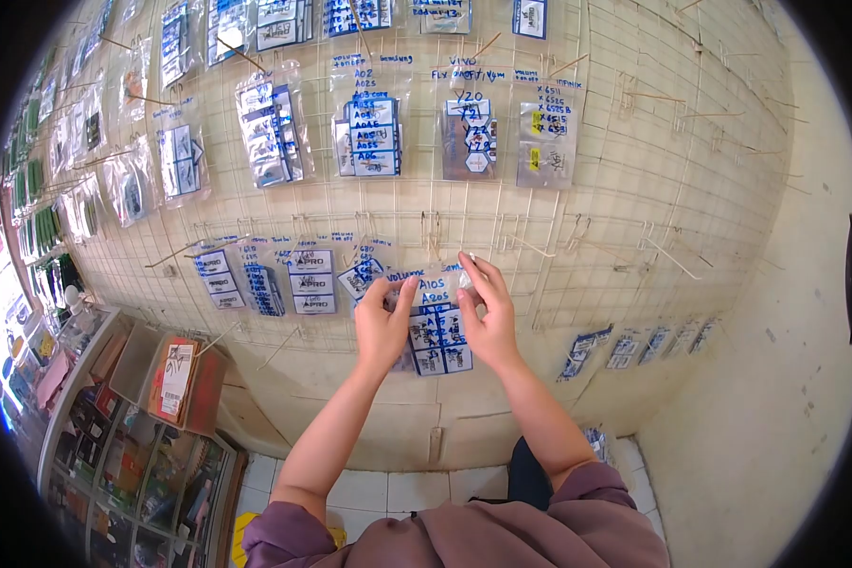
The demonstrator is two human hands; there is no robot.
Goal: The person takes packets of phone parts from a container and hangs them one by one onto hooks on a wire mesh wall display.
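Both hands are raised to a clear plastic bag with blue handwriting and small blue-and-white packets inside, in front of the wire grid. My left hand pinches the bag's upper left edge between thumb and fingers. At the upper right edge, my right hand has its thumb on the plastic and its fingers reaching up beside a hook tip. Part of the bag's top edge is hidden by the fingers. Just left of my left hand hangs another bag with a tilted packet.
Labelled bags hang in rows on the wire grid. Bare metal hooks stick out at the right. A glass display case stands at the lower left, with an open plastic box on top. Small packets hang lower right.
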